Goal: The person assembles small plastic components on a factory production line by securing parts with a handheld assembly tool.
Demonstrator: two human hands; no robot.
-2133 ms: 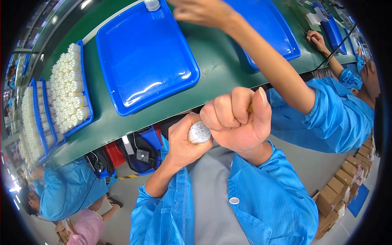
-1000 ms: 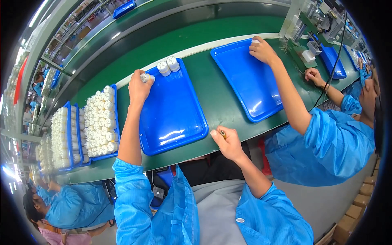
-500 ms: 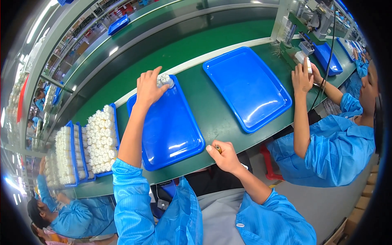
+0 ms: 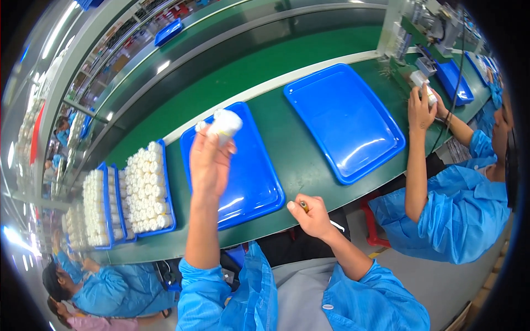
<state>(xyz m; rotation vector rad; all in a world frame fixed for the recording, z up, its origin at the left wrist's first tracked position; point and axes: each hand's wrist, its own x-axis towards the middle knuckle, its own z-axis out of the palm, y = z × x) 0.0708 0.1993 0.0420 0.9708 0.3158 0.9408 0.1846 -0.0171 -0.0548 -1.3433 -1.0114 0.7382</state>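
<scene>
The left hand [image 4: 208,160] is raised above the near blue tray [image 4: 254,182] on the green bench [image 4: 309,149], fingers wrapped round a small white cylindrical part [image 4: 225,123], lifted clear so it can be worked on. The right hand [image 4: 313,214] waits at the bench's near edge, fisted on a small yellowish tool [image 4: 304,206]. Trays of white parts [image 4: 146,187] sit toward the bench's left end within reach.

Near blue tray [image 4: 254,187] bare inside, open to reach. Surface's left end crowded by trays of white pieces [image 4: 146,187]. Right end blocked by co-worker's arm [image 4: 417,165].
</scene>
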